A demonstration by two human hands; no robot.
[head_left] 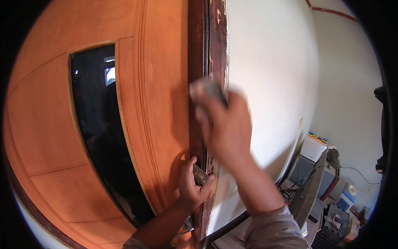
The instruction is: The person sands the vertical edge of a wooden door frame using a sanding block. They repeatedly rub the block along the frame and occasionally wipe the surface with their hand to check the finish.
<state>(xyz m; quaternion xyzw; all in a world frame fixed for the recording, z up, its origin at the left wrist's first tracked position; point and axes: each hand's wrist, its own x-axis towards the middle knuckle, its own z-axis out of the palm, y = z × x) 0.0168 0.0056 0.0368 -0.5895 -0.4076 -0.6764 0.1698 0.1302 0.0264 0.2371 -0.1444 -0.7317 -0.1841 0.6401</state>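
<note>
My right hand (226,128) is raised in front of the dark brown door frame (217,50), smeared by motion. Its fingers are closed around a dark, block-like thing (216,92) whose kind the blur hides. Lower down, my left hand (191,186) grips a short, worn brown piece (200,175) between thumb and fingers, against the frame's edge. To the left of both hands stands an orange-brown wooden door (166,83) with a long dark glass panel (97,108). Paint on the frame is chipped along its right edge.
A metal door handle (188,224) shows below my left hand. Right of the frame runs a white wall (269,62). At the lower right are a white box (314,149) with colourful tops, tangled cables (290,191), a blue-and-white container (346,198) and a dark panel (309,191).
</note>
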